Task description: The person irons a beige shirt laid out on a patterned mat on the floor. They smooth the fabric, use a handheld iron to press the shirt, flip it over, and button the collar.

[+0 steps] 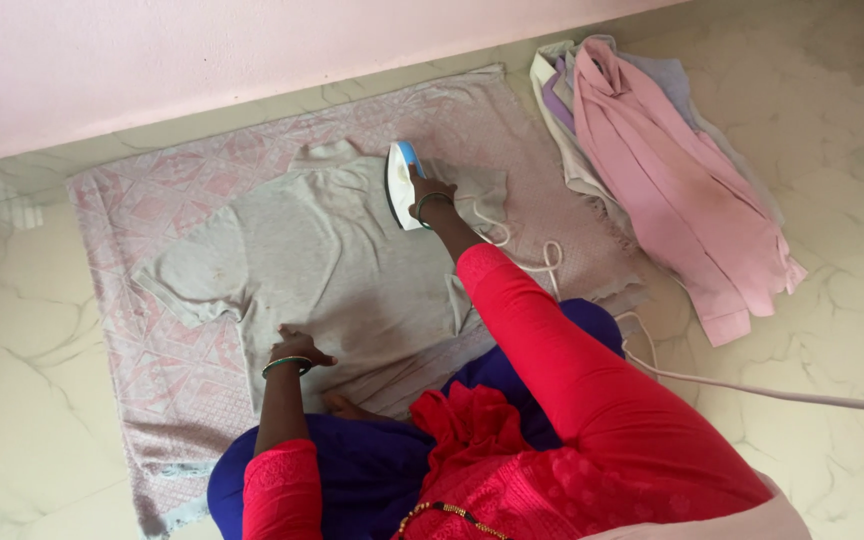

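shirt [322,260] on mat [142,200], clothes pile [672,170] right

- no pkgs, labels, signs or screens anywhere in view tbh
- just cloth and bare floor, nothing w/ print on it

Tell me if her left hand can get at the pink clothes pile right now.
Probably not without shifting: the left hand presses the shirt, while the pile lies far across, beyond the right hand and iron.
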